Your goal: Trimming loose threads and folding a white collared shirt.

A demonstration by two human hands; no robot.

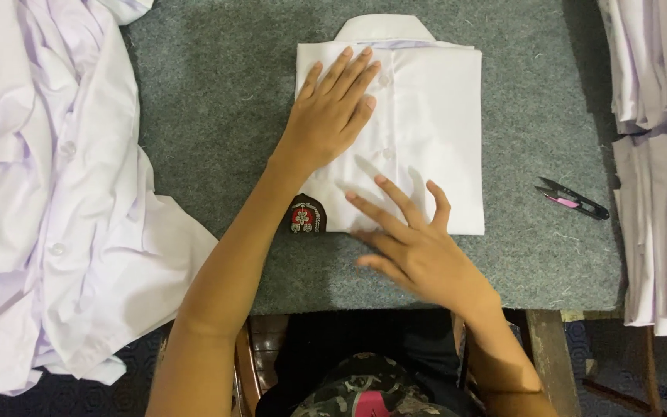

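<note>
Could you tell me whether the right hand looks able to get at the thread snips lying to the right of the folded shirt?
Probably yes: the right hand rests at the folded shirt's lower edge, and only bare grey mat lies between it and the thread snips.

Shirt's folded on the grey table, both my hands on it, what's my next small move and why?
Probably sweep the right hand across the lower edge of the folded white shirt, since the left hand already pins its upper part flat.

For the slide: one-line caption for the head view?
Both hands, left hand and right hand, press flat on a folded white shirt on a grey felt table; thread snips lie beside.
</note>
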